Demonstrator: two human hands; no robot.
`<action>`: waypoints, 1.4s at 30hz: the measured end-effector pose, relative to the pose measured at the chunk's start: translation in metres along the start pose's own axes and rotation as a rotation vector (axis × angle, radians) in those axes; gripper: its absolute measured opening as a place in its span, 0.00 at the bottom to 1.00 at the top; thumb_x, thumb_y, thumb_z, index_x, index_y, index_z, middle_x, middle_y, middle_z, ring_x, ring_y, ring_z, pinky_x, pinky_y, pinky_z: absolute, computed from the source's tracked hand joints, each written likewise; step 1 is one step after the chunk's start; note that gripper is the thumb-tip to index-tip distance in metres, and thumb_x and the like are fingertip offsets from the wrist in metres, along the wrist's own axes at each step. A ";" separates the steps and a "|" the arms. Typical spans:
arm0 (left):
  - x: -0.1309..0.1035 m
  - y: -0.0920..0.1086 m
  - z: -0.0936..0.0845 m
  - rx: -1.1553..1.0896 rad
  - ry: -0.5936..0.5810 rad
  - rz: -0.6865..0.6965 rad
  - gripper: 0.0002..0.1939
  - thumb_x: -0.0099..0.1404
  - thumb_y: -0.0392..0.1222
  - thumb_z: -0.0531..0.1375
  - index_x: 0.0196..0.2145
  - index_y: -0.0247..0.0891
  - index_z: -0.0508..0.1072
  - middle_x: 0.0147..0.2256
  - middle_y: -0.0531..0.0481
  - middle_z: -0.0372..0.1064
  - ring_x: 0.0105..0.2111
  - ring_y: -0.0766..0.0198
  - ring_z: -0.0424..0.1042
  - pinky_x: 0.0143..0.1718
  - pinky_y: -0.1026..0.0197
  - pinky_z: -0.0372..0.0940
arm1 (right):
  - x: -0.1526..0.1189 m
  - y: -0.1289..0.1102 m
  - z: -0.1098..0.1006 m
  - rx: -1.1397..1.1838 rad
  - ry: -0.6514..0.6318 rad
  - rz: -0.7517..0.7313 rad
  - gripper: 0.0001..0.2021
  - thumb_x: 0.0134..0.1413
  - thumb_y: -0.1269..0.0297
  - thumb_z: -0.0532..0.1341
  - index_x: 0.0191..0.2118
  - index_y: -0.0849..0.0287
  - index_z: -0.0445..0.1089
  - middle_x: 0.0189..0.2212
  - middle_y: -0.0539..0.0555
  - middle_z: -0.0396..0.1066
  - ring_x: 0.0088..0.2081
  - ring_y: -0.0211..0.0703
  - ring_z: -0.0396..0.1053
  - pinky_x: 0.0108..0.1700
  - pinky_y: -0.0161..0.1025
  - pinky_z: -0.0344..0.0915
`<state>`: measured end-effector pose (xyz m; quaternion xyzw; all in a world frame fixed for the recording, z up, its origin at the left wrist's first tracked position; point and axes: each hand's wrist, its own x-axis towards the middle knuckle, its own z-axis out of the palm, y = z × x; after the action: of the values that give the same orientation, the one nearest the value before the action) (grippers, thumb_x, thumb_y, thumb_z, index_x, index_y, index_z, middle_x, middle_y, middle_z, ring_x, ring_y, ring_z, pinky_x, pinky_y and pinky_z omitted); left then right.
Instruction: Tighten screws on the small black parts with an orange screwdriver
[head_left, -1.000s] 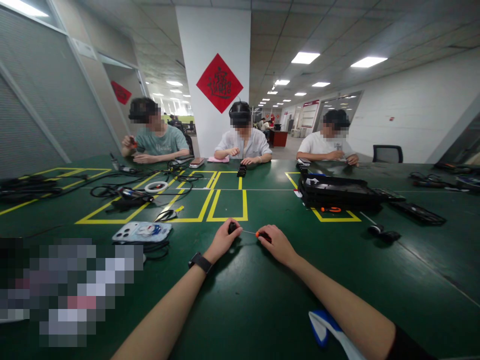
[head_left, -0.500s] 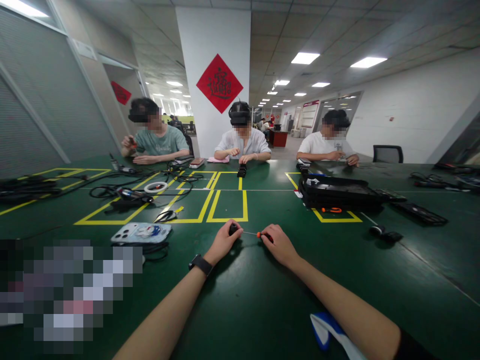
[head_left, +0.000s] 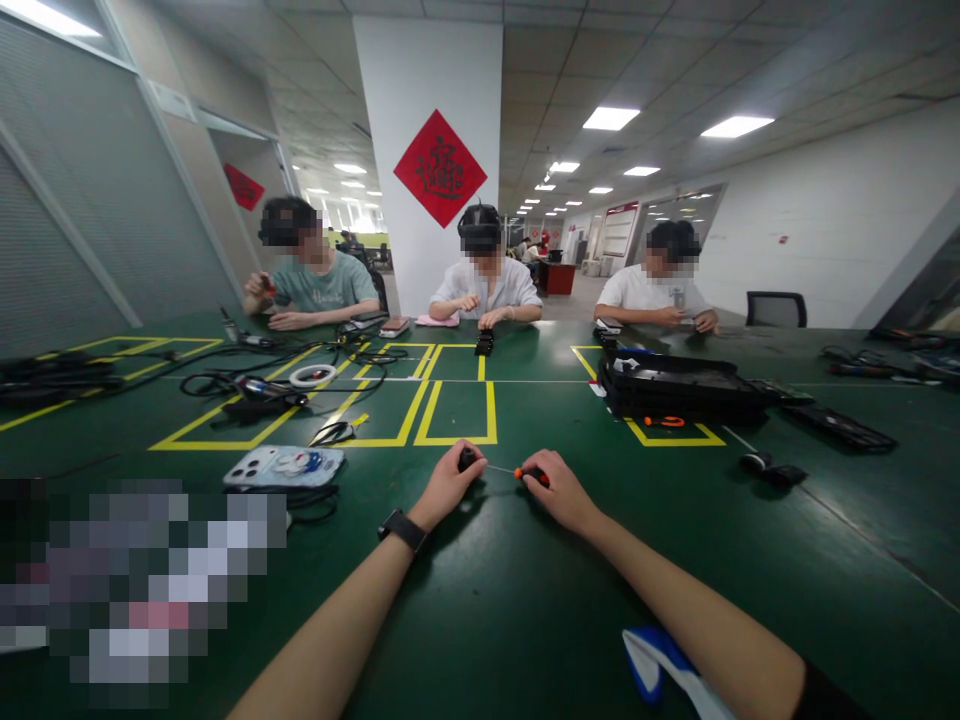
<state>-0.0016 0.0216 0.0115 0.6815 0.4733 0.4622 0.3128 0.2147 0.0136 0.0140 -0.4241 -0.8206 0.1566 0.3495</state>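
Near the middle of the green table [head_left: 480, 590], my left hand [head_left: 448, 478] is closed round a small black part [head_left: 466, 459]. My right hand [head_left: 556, 484] grips the black and orange handle of a screwdriver [head_left: 534, 477]. The thin metal shaft points left and its tip reaches the black part. What my left fingers cover of that part is hidden. A phone in a pale case [head_left: 285, 467] lies left of my left hand, on black cable.
Black trays [head_left: 675, 385] are stacked at the right, an orange-handled tool [head_left: 664, 422] before them. Cables and a white ring [head_left: 313, 376] lie at the left. A blue and white object [head_left: 660, 665] is by my right forearm. Three people sit across the table.
The fingers of my right hand have shifted slightly on the screwdriver handle, and more of the handle shows. My left hand has stayed in place.
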 end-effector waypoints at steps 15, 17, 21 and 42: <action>0.000 -0.001 0.000 -0.017 -0.002 0.004 0.08 0.58 0.45 0.54 0.32 0.38 0.65 0.25 0.54 0.65 0.27 0.66 0.65 0.33 0.63 0.60 | 0.001 0.003 0.002 -0.026 0.046 0.018 0.04 0.52 0.68 0.56 0.33 0.59 0.68 0.33 0.53 0.65 0.39 0.43 0.60 0.43 0.41 0.57; 0.000 -0.001 0.000 -0.015 -0.003 -0.004 0.08 0.58 0.45 0.54 0.32 0.38 0.65 0.25 0.54 0.65 0.27 0.66 0.65 0.33 0.63 0.60 | 0.001 0.004 0.002 -0.011 0.040 0.003 0.04 0.52 0.68 0.56 0.33 0.59 0.68 0.33 0.53 0.65 0.39 0.42 0.60 0.43 0.41 0.57; 0.000 -0.001 0.000 -0.018 -0.001 -0.022 0.08 0.58 0.45 0.54 0.32 0.38 0.65 0.25 0.54 0.65 0.27 0.67 0.64 0.33 0.63 0.59 | 0.000 0.004 0.002 0.016 0.050 -0.016 0.04 0.50 0.69 0.58 0.35 0.59 0.66 0.35 0.53 0.65 0.40 0.43 0.60 0.44 0.41 0.58; 0.000 0.001 0.000 0.002 0.004 -0.032 0.10 0.57 0.47 0.55 0.31 0.38 0.65 0.25 0.54 0.65 0.27 0.66 0.64 0.32 0.63 0.59 | 0.000 0.003 0.001 0.014 0.024 0.002 0.07 0.48 0.72 0.58 0.35 0.58 0.64 0.36 0.53 0.65 0.40 0.43 0.60 0.43 0.41 0.58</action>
<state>-0.0009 0.0212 0.0120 0.6732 0.4852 0.4582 0.3185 0.2161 0.0154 0.0113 -0.4241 -0.8150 0.1577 0.3620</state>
